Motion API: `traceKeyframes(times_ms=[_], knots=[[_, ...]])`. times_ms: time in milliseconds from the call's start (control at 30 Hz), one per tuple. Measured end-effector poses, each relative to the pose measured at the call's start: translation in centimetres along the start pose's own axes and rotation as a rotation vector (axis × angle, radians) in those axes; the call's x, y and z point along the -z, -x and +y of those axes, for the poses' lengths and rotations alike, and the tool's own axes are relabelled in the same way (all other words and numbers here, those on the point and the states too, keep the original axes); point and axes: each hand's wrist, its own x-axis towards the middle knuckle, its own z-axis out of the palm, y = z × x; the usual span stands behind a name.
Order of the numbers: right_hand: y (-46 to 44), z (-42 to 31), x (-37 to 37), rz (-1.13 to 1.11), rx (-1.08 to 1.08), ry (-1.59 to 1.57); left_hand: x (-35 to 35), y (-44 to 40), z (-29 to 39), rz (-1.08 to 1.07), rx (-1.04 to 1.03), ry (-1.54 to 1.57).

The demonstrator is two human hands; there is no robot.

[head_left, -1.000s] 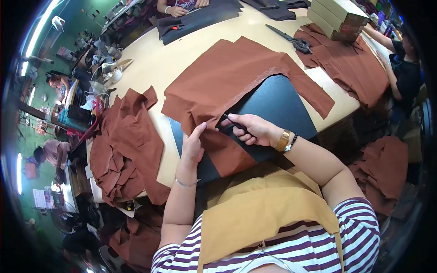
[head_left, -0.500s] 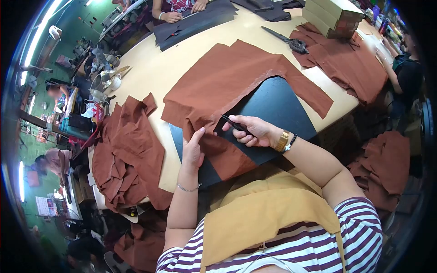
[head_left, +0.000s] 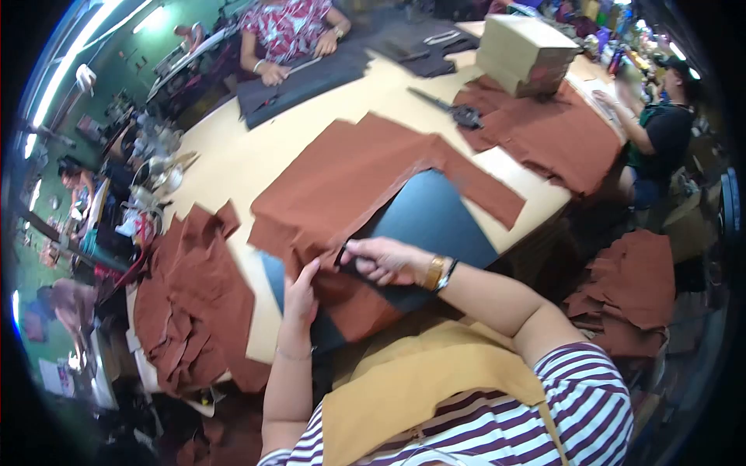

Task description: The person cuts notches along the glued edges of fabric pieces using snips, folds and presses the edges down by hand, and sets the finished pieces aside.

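Note:
Reddish-brown fabric (head_left: 334,182) lies over a dark blue-black board (head_left: 439,213) on the table, its near part bunched up. My left hand (head_left: 299,301) pinches this bunched edge between thumb and fingers. Just right of it, my right hand (head_left: 392,262) is closed around small black thread snips (head_left: 343,253). Their tips point left, at the fabric edge near my left thumb. Blur hides whether the blades touch the cloth.
Crumpled brown pieces (head_left: 194,303) lie at the left. Large scissors (head_left: 447,107) rest at the back, beside more brown cloth (head_left: 536,140) under a cardboard box (head_left: 524,58). Across the table a person (head_left: 284,35) handles dark fabric (head_left: 303,89). Another person (head_left: 660,124) is at the right.
My head view has shifted, so the table and hands sit lower and further left. The snips have come closer to my left thumb, which still pinches the fabric.

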Motion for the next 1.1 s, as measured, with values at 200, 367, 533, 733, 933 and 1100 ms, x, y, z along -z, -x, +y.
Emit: traceKeyframes(times_ms=[200, 367, 533, 733, 933, 1100], knots=[[5.2, -0.1, 2.0, 0.156, 0.153, 0.281, 2.4, 3.8, 2.3, 0.229, -0.344, -0.447], [6.4, -1.4, 4.8, 0.347, 0.256, 0.294, -0.4, 0.7, 8.0, 0.233, -0.818, -1.087], [3.9, -1.9, 4.3, 0.369, 0.306, 0.211, -6.4, -8.6, 2.9, -0.386, -0.614, -1.354], [7.1, -2.1, 6.6, 0.463, 0.286, 0.157, -4.2, -8.1, -0.7, -0.368, -0.403, -1.707], [8.0, -3.6, 8.1, 0.52, 0.244, 0.128, -3.2, -4.4, 5.8, -0.304, -0.211, -1.938], [5.3, -4.0, 6.1, 0.37, 0.172, 0.027, -5.6, -7.6, 0.6, -0.228, -0.676, -1.571]])
